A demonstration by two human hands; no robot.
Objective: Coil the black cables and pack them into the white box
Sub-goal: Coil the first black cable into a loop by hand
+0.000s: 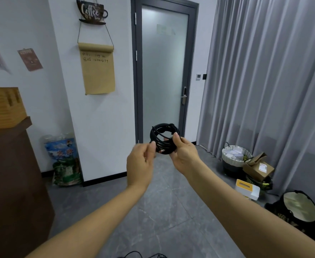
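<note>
I've got the black cable coil (163,139) up at arm's length, dead centre. My right hand (185,155) clamps its 4 o'clock side; my left hand (141,161) pinches its 8 o'clock edge. White box (248,189) sits on the floor at 4 o'clock.

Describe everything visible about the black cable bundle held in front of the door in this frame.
The black cable bundle is thin matte cord wound into a loose, roughly round coil of several uneven loops, held upright in mid-air in front of the frosted door. The right hand grips its right side, thumb over the loops. The left hand pinches its lower left, near a small coppery connector end. It touches nothing else.
</note>
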